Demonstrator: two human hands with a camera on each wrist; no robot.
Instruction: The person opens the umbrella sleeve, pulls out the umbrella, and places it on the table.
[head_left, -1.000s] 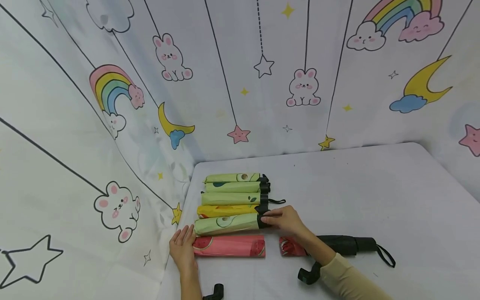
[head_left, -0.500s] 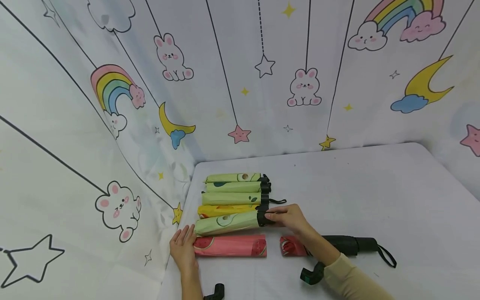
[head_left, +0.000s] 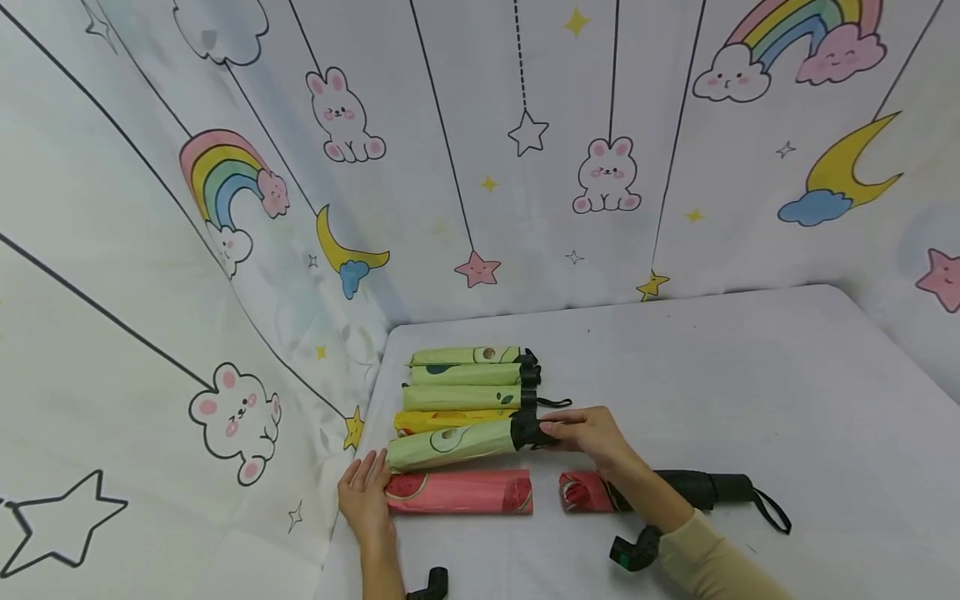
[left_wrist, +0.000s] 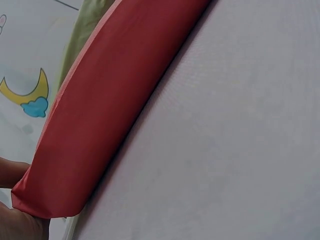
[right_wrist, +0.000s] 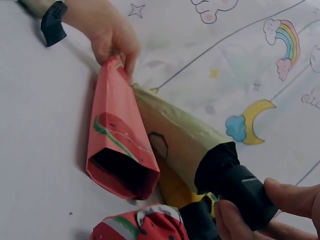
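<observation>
My right hand [head_left: 588, 437] pinches the black handle [right_wrist: 245, 195] of a green avocado folding umbrella [head_left: 453, 446]. That umbrella slants, its handle end farther back. My left hand [head_left: 366, 496] lies at the left ends of this umbrella and of a red watermelon umbrella sleeve [head_left: 461, 492], its fingers straight against them; its thumb is hidden in the head view. In the right wrist view the sleeve's near mouth gapes, dark inside. Behind the held umbrella lie a yellow umbrella [head_left: 453, 421] and several green umbrellas [head_left: 465, 397] in a row.
Right of the sleeve lies a watermelon umbrella [head_left: 585, 493] with a black handle [head_left: 731, 492] and a strap, partly behind my right forearm. A black wrist mount [head_left: 636, 550] shows by the right sleeve. Printed white cloth [head_left: 525, 225] hangs behind the white table [head_left: 712, 375].
My right hand has shifted a little right and back with the umbrella's handle, so more black shows and the umbrella slants more. My left hand has stayed in place.
</observation>
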